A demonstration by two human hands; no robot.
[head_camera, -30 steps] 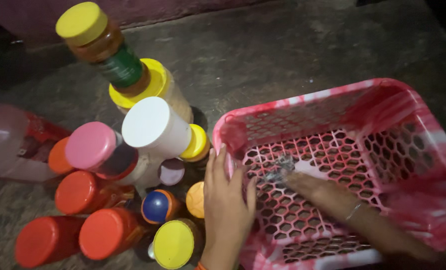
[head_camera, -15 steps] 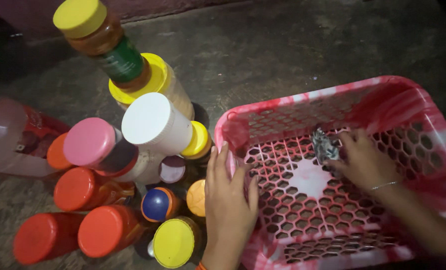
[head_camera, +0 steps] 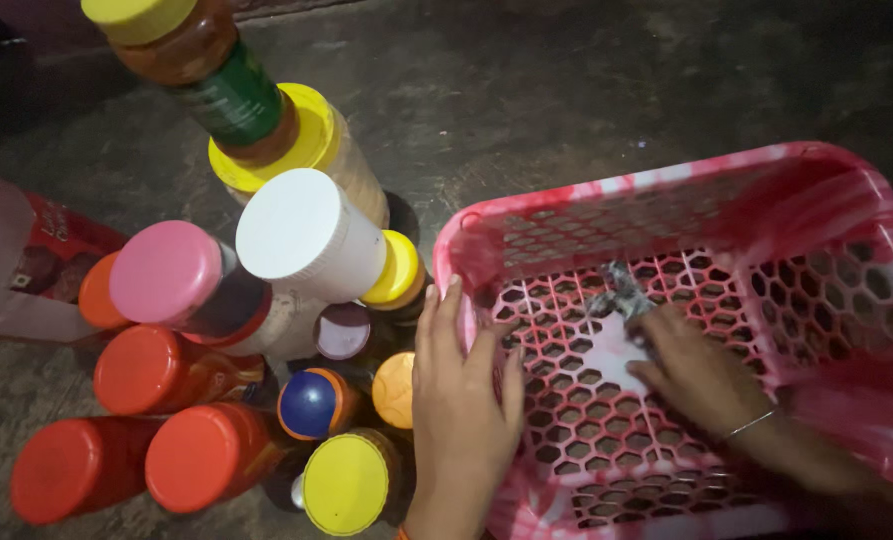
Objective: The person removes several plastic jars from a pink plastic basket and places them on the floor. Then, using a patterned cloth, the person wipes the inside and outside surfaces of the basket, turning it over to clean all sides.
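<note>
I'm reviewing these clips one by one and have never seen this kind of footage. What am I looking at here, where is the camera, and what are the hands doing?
No machine here: a person wears a camera on the head, looking down at their own bare hands. A pink basket with a mesh bottom stands on a dark floor. The left hand rests on the basket's near rim. The right hand is inside it, holding a small greyish scrubber against the mesh. Left of the basket stands a crowd of jars and bottles with yellow, orange, pink and white lids.
</note>
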